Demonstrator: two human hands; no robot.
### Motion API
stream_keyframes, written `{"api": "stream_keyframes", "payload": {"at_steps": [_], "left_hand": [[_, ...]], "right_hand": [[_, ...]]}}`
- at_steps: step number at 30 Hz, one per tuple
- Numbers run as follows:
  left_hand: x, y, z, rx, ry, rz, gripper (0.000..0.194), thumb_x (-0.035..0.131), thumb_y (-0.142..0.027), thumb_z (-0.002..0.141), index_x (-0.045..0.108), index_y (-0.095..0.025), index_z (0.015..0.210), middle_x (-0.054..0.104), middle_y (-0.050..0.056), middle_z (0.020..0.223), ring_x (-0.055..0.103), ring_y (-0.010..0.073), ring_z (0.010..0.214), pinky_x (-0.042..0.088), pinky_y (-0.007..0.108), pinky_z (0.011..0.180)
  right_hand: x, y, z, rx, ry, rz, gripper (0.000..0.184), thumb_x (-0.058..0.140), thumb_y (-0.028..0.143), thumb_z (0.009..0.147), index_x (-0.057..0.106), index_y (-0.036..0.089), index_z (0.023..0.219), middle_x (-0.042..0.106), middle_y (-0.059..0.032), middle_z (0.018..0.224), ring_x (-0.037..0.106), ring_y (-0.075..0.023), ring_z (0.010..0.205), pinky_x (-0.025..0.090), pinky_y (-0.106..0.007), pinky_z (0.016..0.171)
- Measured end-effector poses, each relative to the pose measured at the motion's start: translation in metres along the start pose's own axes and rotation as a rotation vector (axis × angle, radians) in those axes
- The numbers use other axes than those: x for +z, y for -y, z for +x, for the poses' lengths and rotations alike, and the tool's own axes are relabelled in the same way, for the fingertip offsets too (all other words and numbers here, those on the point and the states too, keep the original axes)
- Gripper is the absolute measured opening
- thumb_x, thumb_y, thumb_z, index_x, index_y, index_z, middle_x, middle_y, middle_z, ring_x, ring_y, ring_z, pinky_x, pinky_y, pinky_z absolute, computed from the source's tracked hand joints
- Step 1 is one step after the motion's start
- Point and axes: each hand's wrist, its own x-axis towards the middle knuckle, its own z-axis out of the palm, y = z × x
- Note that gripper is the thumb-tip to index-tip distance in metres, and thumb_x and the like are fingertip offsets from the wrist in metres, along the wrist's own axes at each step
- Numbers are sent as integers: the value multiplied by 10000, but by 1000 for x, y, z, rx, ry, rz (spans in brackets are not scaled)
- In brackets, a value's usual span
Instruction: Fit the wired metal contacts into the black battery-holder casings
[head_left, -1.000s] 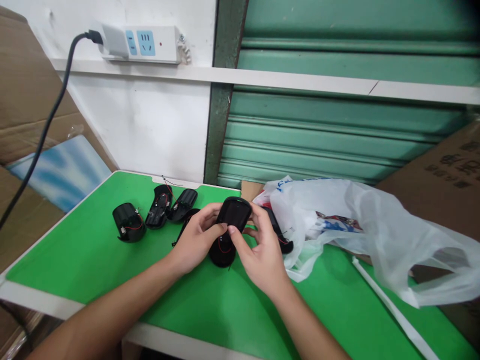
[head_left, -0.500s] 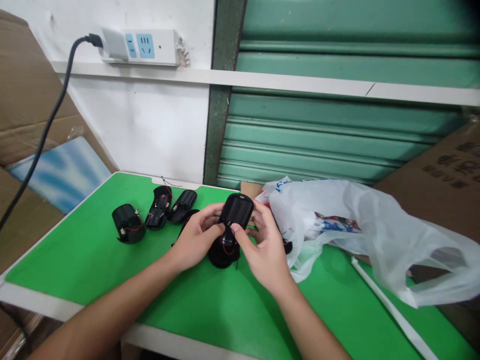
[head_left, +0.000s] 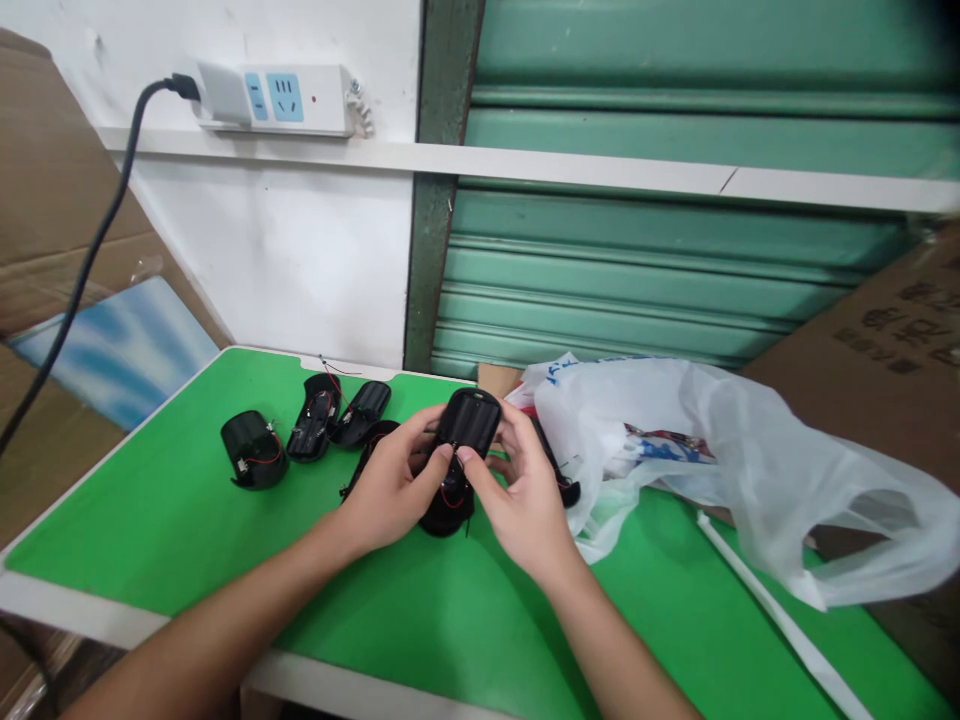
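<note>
Over the middle of the green table (head_left: 172, 520), both my hands grip a black plastic battery holder (head_left: 468, 420) with red wire, tilted up toward me. My left hand (head_left: 390, 485) closes on its left side, my right hand (head_left: 517, 490) pinches its lower edge and right side. A black rounded shell (head_left: 446, 505) hangs just under the holder, joined by the wire. More black parts lie on the table to the left: a rounded shell (head_left: 253, 450) and two open holders (head_left: 313, 420) (head_left: 362, 410).
A translucent white plastic bag (head_left: 712, 450) lies at the right, with a white strip (head_left: 780, 620) beside it. Cardboard boxes (head_left: 892, 340) stand right and left. A white power strip (head_left: 274, 98) with a black cable is mounted on the wall. A green roller shutter is behind.
The battery holder has turned slightly in my hands and my fingers have shifted closer on it. The view has drifted a little.
</note>
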Motion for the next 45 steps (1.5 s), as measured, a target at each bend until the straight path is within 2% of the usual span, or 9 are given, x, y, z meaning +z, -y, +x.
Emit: {"api": "stream_keyframes", "payload": {"at_steps": [9,16,31,39,45], "left_hand": [[-1,6,0,45,7,42,470,568,-341,1039,545,-169,1476,661,153,1454,663,274,1305,513,425,1150],[0,12,-2,51,-22,68,468,566,-343,1041,548,-154,1469,643,167,1476,647,283,1329,506,432,1155],[3,19,-4,1,-70,68,531,563,-362,1033,522,-123,1506,651,193,1462,605,309,1386,478,466,1184],[7,14,-4,16,-97,72,455,549,-315,1028,591,-160,1453,672,158,1445,598,299,1396,478,460,1187],[10,15,-5,27,-123,117,429,541,-282,1024,606,-152,1427,677,162,1435,635,288,1349,514,439,1149]], "right_hand": [[1,-2,1,9,-18,4,560,694,442,930,484,271,1420,666,-121,1400,671,-258,1219,607,-370,881],[2,-5,1,32,-35,18,554,713,449,911,496,275,1390,705,-109,1310,687,-259,1179,609,-389,898],[5,-6,-1,59,-71,13,552,718,434,889,509,263,1370,708,-112,1277,679,-264,1177,612,-400,895],[8,-6,-2,43,-85,-47,515,693,430,896,518,263,1351,713,-110,1260,688,-264,1166,620,-376,845],[10,-6,-5,24,-91,-87,493,655,404,919,518,265,1372,700,-112,1283,684,-258,1170,627,-389,881]]}}
